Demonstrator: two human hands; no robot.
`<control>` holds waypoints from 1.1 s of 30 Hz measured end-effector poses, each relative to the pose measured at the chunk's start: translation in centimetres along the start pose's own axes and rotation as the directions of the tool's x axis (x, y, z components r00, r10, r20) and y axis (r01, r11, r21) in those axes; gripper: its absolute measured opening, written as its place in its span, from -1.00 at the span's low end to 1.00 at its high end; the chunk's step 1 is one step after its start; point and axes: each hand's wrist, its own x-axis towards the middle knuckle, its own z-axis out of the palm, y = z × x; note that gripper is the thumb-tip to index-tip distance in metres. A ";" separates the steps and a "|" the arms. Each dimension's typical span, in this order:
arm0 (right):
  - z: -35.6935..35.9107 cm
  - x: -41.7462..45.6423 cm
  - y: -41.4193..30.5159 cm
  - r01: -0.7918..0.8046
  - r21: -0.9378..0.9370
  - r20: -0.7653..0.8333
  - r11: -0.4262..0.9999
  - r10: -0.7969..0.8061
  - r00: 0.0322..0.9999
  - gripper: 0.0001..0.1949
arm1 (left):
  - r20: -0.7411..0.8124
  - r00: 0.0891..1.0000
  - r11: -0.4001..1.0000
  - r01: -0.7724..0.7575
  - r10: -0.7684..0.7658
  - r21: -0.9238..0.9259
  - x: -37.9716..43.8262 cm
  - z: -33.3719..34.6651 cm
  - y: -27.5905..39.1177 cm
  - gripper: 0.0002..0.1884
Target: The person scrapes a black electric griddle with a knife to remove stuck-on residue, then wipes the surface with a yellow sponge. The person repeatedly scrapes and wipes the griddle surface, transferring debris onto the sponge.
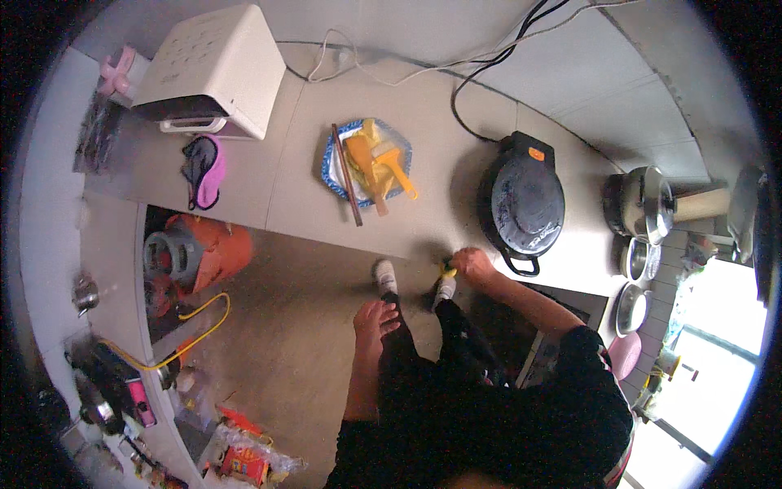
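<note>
My right hand is closed on a small yellow and dark thing, too blurred to name, just off the counter's front edge. To its right is a black electric griddle with its lid down. My left hand hangs lower over the floor, fingers apart and holding nothing. Farther back on the counter lies a blue-rimmed plate bearing yellow pieces that look like food. Across it rest brown chopsticks, a wooden spatula and a yellow-handled tool, perhaps a brush.
A white oven-like appliance stands at the back left, a pink and black mitt before it. Power cords trail along the wall. Lidded pot and metal bowls line the right. An orange gas cylinder is under the counter.
</note>
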 end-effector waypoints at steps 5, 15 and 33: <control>-11.4 3.6 2.7 -0.229 -0.117 -0.230 0.966 0.198 0.953 -0.88 | 0.360 0.920 0.984 0.116 -0.159 0.138 1.7 9.5 -1.2 -0.58; -18.0 17.3 19.5 -0.421 -0.610 0.153 0.672 0.621 0.769 -0.78 | 0.533 0.834 0.948 -0.036 -0.146 0.315 1.9 24.7 -12.0 -0.50; -17.1 16.1 26.1 0.171 -0.398 0.234 0.901 -0.081 0.969 -0.87 | 0.375 0.918 0.961 0.025 -0.131 0.274 1.6 32.2 -13.9 -0.70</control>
